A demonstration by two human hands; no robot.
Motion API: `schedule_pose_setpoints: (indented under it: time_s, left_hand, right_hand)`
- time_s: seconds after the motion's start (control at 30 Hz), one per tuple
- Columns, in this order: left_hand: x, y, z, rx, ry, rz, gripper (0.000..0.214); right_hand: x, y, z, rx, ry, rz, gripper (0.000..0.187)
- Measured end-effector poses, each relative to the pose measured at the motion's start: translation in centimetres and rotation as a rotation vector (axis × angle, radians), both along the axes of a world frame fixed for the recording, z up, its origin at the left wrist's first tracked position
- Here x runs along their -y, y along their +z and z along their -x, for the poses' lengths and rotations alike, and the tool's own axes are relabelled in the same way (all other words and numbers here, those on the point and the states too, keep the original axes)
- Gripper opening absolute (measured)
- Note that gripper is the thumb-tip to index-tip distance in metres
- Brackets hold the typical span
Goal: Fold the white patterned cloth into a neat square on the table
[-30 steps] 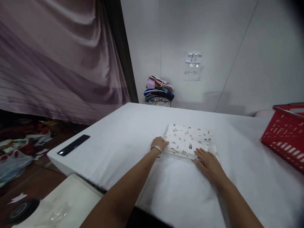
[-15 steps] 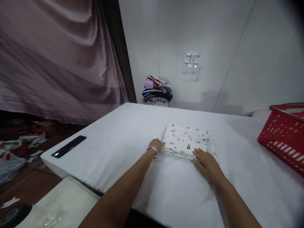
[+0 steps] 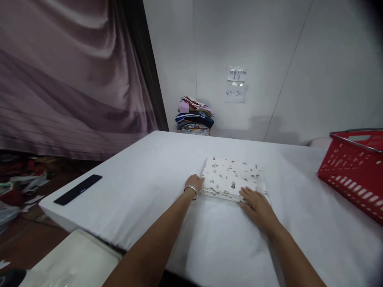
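Note:
A folded white cloth with small dark prints lies flat on the white table. My left hand, with a silver bracelet at the wrist, is curled against the cloth's near left corner; its fingertips are tucked at or under the edge. My right hand lies with fingers stretched flat on the cloth's near right edge.
A red plastic basket stands at the table's right side. A black flat device lies near the left edge. A stack of folded colourful clothes sits by the wall behind the table. A curtain hangs at left, with clutter on the floor below.
Both hands stay at the cloth's near corners. The view has swung slightly, so everything sits a little further left in the picture.

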State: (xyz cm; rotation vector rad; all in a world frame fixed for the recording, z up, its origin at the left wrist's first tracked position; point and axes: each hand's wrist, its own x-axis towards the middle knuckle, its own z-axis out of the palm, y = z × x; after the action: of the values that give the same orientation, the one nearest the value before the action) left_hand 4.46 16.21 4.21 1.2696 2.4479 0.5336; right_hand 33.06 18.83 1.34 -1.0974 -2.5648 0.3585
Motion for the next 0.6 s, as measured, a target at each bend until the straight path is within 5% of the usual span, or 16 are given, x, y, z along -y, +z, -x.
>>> schedule_pose_setpoints:
  time_s: [0.1, 0.2, 0.3, 0.4, 0.6]
  left_hand:
    - [0.1, 0.9, -1.1, -0.116, -0.048, -0.122, 0.028]
    - [0.3, 1.2, -2.2, -0.318, -0.31, -0.292, 0.044]
    - [0.7, 0.1, -2.1, -0.293, -0.494, -0.142, 0.056]
    - [1.0, -1.5, -1.2, -0.209, -0.488, -0.014, 0.061]
    - [1.3, -2.4, -1.1, -0.192, -0.446, -0.063, 0.06]
  right_hand:
    - [-0.1, -0.1, 0.1, -0.005, -0.007, 0.007, 0.044]
    - [-0.2, -0.3, 0.1, 0.002, -0.008, -0.002, 0.045]
    - [-0.2, -0.4, 0.1, 0.01, 0.002, -0.017, 0.045]
    - [-0.2, -0.5, 0.1, 0.004, 0.012, -0.025, 0.045]
    - [-0.1, -0.5, 0.0, -0.024, 0.012, -0.019, 0.045]
